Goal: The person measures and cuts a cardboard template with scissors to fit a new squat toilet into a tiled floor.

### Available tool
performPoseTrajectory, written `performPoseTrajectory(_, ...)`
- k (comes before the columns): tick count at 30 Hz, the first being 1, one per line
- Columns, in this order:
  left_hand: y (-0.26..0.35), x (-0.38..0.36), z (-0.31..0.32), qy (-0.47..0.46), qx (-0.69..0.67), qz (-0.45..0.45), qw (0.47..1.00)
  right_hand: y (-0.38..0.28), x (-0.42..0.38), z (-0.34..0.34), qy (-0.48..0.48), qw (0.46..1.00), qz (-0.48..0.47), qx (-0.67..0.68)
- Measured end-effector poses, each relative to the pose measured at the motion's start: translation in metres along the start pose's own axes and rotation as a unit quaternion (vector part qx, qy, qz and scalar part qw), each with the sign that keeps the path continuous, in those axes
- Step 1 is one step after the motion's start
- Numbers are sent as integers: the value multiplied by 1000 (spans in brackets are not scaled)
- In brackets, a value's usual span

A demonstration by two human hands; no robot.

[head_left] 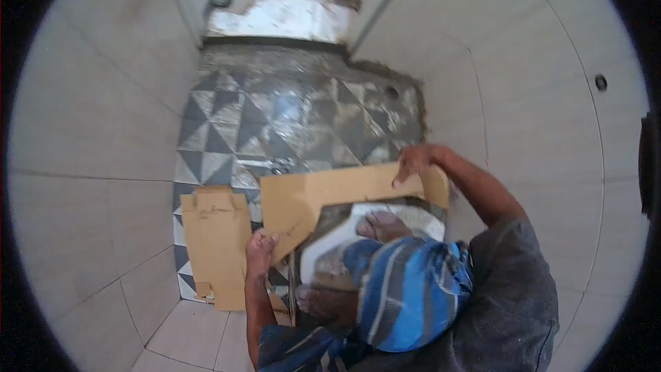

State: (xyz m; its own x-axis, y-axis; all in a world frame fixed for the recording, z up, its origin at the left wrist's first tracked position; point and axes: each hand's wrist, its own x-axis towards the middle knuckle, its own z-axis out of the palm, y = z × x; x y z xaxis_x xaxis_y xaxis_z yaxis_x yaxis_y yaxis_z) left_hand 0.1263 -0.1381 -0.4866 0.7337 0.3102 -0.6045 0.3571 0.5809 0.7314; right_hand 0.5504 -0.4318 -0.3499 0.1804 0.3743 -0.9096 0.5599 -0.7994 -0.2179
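Observation:
A bent piece of brown cardboard (330, 189) lies low over the patterned floor, in front of my feet. My left hand (261, 249) grips its near left edge, with the fingers closed on it. At the far right end my right hand (415, 164) pinches the same cardboard from above, thumb on the face. Left of my left hand, a second, folded cardboard sheet (217, 251) lies flat on the tiles. Both bare feet are on or beside a white squat toilet pan (318, 253), partly hidden by my legs.
Wet grey-and-white triangle tiles (275, 120) cover the floor, with a round drain hole (391, 91) at the far right. Pale tiled walls (103, 131) close in on both sides. A doorway with a white-smeared threshold (282, 17) and rubble lies ahead.

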Motion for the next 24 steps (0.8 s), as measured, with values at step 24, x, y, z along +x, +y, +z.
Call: performPoseTrajectory(24,27,-12,95,72,215,31,974,187,12,135,232,958,8,166)
